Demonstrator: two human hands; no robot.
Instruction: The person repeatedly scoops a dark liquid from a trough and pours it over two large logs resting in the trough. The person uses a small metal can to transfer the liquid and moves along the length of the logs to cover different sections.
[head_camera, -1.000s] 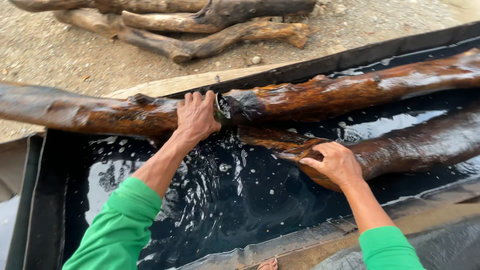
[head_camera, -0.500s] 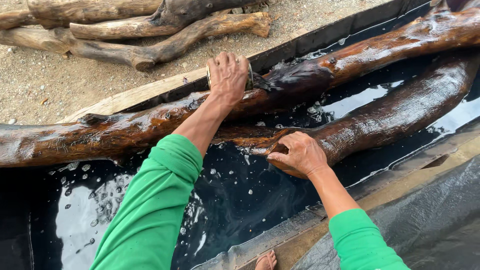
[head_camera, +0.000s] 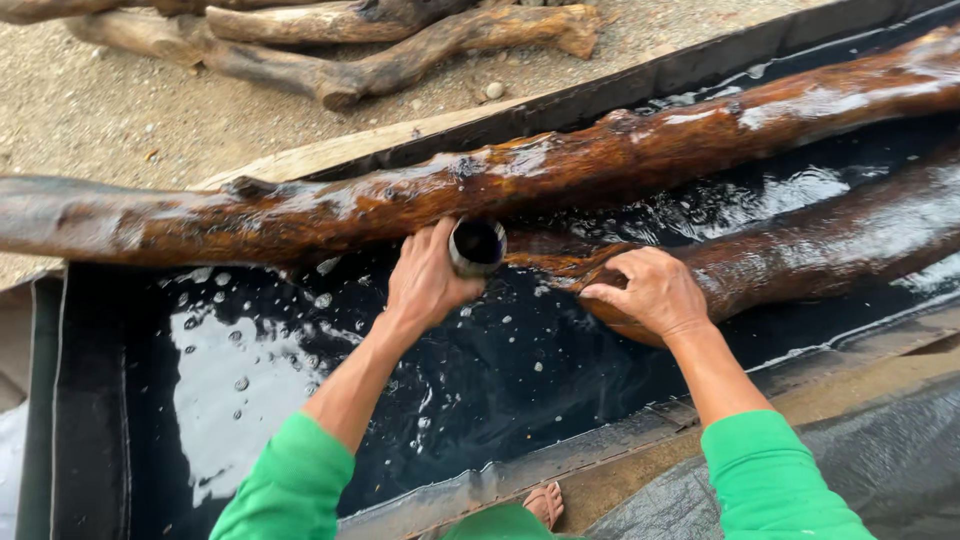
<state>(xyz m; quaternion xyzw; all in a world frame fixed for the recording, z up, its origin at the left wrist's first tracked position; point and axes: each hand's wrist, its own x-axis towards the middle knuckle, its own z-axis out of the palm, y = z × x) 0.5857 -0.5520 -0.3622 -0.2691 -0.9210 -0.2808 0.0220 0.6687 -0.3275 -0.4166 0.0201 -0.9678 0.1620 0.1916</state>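
I see my left hand (head_camera: 428, 285) curled around a small dark cup (head_camera: 477, 246), fingers wrapped on its side with the thumb up by the rim. The cup's open mouth faces toward me, and it sits just below the upper log (head_camera: 560, 170), close against its wet underside. My right hand (head_camera: 648, 292) lies palm down on the butt end of the lower log (head_camera: 800, 255), fingers together and bent over the wood, pressing on it without pinching anything.

Both logs are wet and reddish brown. The upper one lies across the far edge of the trough (head_camera: 90, 420), its left end sticking out past the rim. The lower one lies in the dark water (head_camera: 500, 370), half sunk, running off to the right. Bubbles float on the water near my left wrist.

Beyond the trough I see gravel ground (head_camera: 110, 110) with dry branches (head_camera: 400, 50) piled on it. A sandalled foot (head_camera: 545, 503) shows at the bottom edge, between my green sleeves (head_camera: 770, 480).
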